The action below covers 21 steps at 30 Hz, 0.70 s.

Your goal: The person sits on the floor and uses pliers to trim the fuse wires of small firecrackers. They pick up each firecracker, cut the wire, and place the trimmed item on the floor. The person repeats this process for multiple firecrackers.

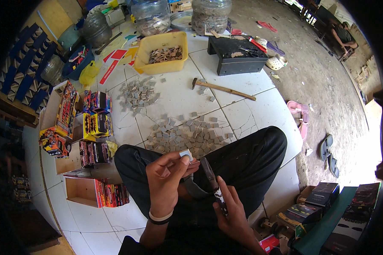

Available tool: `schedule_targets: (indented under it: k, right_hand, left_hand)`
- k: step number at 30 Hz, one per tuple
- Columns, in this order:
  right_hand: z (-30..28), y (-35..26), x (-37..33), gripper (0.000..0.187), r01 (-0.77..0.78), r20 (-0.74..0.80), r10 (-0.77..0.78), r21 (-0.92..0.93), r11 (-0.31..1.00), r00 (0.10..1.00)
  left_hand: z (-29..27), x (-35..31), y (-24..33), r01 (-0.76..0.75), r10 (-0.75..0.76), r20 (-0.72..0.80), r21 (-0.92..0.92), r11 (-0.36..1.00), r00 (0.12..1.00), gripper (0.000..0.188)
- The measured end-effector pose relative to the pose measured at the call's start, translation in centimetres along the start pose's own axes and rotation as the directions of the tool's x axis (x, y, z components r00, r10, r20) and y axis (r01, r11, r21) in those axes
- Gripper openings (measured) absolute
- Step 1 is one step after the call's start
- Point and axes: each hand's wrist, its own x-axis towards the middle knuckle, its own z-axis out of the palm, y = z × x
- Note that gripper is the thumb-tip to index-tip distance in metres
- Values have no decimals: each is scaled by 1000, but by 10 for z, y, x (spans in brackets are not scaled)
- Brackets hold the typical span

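Observation:
Between the thumb and fingers of my left hand (164,185) is a small square piece (185,155), pale with a whitish edge. My right hand (234,216) is closed round the handle of a knife (209,173). Its dark blade points up and left, a short way to the right of the piece and apart from it. Beyond my crossed legs a pile of small grey squares (187,135) is spread over the white tiled floor (242,114). A second, smaller heap of such squares (138,97) lies farther off to the left.
A wooden-handled hammer (227,89) lies beyond the squares. Farther back are a yellow basin (142,42) of brownish pieces and a low black stool (242,63) with scissors on it. Colourful boxes (98,125) stand at left. Sandals (330,155) and wheeled boxed items (300,212) are at right.

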Motion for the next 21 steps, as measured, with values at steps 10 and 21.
schedule_targets:
  k: [10, 21]
  right_hand:
    - [-2, -3, -2, 81, -51, 37, 50, 15, 999, 998]
    - [-12, 25, -15, 68, -520, 559, -131, 818, 243, 819]
  left_hand:
    - [-2, -2, 2, 11, -10, 20, -4, 1000, 1000, 16]
    - [-13, 0, -13, 328, -93, 528, -370, 869, 844, 39]
